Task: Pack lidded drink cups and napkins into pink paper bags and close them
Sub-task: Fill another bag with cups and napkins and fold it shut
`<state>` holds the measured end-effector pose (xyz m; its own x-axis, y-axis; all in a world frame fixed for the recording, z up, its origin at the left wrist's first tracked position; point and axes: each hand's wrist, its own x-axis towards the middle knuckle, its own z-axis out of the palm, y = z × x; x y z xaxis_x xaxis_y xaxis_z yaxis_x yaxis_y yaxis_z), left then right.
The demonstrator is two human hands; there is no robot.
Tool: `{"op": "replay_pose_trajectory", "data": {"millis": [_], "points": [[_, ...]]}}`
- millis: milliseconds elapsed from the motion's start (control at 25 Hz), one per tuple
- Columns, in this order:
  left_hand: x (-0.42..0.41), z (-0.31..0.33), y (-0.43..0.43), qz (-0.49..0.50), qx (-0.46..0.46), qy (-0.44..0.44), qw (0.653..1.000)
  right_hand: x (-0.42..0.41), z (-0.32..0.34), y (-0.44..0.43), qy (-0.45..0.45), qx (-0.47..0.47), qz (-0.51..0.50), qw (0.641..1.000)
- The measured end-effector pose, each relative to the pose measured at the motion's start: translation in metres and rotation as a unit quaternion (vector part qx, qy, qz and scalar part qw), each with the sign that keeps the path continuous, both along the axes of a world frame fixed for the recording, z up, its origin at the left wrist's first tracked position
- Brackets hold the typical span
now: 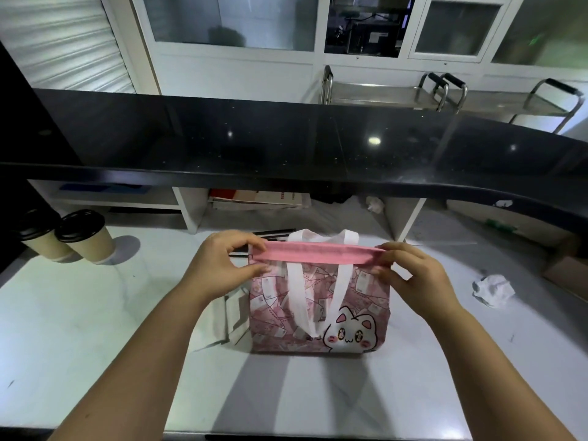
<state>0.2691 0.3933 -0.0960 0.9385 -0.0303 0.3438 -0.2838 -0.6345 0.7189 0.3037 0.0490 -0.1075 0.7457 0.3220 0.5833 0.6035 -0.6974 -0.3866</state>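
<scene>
Left hand [222, 261] and right hand [410, 272] each pinch an end of the pink bag [318, 300] standing on the tabletop [95, 329] — best press the folded rim flat, evenly, keeping the handles clear.

**Pink bag, tan cups, pale desk**

The bag [318, 313] is pink, printed all over with scattered pale banknotes, and bears a white cartoon cat [350, 334] outlined in black, with pink ears and pink cheeks. Its top band [315, 253] is a plain, stronger pink, and the handles [297, 297] are white. The cups [92, 248] are tan with black lids [79, 225]. The desk [95, 313] is white with faint grey veining. The ledge [286, 138] above it is glossy black, flecked with tiny light specks. A crumpled paper [493, 289] is white with dark smudges.
</scene>
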Motion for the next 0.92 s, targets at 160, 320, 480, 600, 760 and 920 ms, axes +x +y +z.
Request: {"op": "replay_pose_trajectory", "data": {"millis": [160, 320, 480, 600, 760, 920], "points": [[0.001, 0.011, -0.035, 0.011, 0.154, -0.109, 0.982, -0.004, 0.015, 0.039, 0.0, -0.085, -0.027, 0.996], [0.006, 0.007, -0.084, 0.01, 0.241, -0.128, 0.962, -0.009, 0.016, 0.082, 0.026, -0.15, -0.033, 0.988], [0.005, 0.001, -0.102, 0.039, 0.292, -0.094, 0.951, -0.014, 0.01, 0.098, 0.042, -0.164, -0.074, 0.983], [0.003, 0.001, -0.094, 0.053, 0.29, -0.114, 0.949, -0.013, 0.009, 0.092, 0.036, -0.113, -0.087, 0.989], [-0.005, -0.007, -0.066, 0.092, 0.256, -0.116, 0.955, -0.015, 0.007, 0.07, 0.035, -0.111, -0.125, 0.985], [0.0, -0.005, -0.062, 0.095, 0.265, -0.08, 0.956, -0.013, 0.01, 0.07, 0.018, -0.133, -0.091, 0.987]]}}
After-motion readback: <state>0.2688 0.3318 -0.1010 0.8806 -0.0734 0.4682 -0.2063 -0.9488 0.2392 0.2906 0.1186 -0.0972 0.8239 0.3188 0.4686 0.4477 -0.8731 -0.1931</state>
